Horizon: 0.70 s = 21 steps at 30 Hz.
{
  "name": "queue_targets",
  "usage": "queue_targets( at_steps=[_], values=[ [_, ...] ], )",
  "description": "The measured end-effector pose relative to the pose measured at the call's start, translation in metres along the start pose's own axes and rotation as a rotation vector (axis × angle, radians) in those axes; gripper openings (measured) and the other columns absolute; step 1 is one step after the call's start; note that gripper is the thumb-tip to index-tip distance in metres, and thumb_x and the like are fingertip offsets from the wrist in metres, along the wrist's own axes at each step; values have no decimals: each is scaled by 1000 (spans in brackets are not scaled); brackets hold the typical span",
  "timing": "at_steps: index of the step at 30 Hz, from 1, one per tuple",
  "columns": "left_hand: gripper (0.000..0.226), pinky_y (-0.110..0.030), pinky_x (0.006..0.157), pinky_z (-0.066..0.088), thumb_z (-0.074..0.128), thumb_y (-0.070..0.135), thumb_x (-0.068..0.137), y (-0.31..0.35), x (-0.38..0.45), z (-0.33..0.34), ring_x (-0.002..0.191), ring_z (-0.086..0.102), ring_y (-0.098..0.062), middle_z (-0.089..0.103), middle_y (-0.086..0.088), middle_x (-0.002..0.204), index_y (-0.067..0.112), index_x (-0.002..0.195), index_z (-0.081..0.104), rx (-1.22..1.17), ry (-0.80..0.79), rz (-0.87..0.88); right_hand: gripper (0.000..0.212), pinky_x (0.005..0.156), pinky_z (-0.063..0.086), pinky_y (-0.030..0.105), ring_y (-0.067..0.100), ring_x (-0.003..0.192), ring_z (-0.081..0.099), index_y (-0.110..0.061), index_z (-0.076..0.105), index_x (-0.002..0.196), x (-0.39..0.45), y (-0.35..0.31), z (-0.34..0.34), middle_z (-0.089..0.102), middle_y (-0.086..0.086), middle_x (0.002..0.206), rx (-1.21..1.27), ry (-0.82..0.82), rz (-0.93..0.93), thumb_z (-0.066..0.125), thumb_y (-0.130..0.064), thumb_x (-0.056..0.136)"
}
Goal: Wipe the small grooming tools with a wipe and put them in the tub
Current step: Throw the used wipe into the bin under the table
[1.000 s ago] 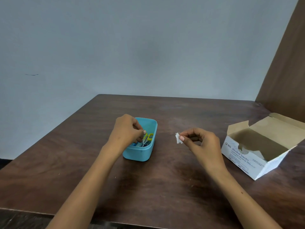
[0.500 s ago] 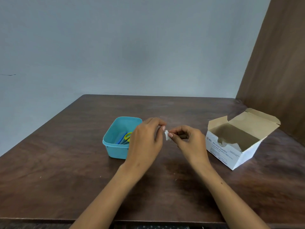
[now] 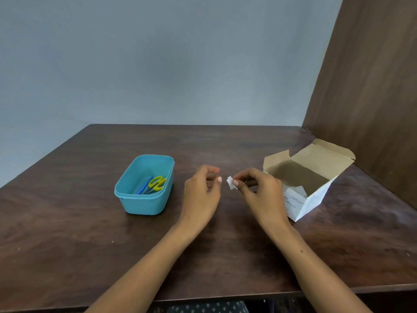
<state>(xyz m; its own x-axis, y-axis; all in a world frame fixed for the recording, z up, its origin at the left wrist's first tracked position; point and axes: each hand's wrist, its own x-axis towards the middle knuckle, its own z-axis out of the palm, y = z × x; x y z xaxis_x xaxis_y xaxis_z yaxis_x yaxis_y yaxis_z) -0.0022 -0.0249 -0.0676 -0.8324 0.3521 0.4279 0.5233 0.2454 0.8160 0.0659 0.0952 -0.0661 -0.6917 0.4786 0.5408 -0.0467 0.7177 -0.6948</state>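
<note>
Tub holds the tools; wipe pinched mid-desk

We see the teal tub (image 3: 144, 186) toward the desk's (image 3: 67, 245) left edge, holding yellow-handled scissors (image 3: 158, 183) and a blue tool (image 3: 144, 185). Our right hand (image 3: 259, 190) pinches the small white wipe (image 3: 231, 183); our left hand (image 3: 202, 190), fingers loosely curled, holds nothing. The open cardboard box (image 3: 316, 195) sits near the right edge.

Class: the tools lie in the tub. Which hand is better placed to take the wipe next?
Left hand: empty, fingers beside the wipe that the right hand pinches.
</note>
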Motion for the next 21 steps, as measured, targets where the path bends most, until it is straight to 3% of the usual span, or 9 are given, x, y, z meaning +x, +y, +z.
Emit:
queue_targets(
  at_steps=[6,21],
  values=[
    [19,-21,76,51,57,14,91,0,-4,3,90,63,-9,69,2,102,16,110,61,15,-5,17,9,60,45,11,3,70,61,-17,68,76,-3,1,2,68,-11,75,-10,-6,-20,70,-9,80],
    [20,-30,80,54,55,13,92,-1,-6,2,90,65,-10,70,1,101,18,111,59,75,0,68,7,61,46,12,1,73,61,-18,68,78,-4,0,1,66,-14,75,-43,-11,-26,70,-12,81]
  ],
)
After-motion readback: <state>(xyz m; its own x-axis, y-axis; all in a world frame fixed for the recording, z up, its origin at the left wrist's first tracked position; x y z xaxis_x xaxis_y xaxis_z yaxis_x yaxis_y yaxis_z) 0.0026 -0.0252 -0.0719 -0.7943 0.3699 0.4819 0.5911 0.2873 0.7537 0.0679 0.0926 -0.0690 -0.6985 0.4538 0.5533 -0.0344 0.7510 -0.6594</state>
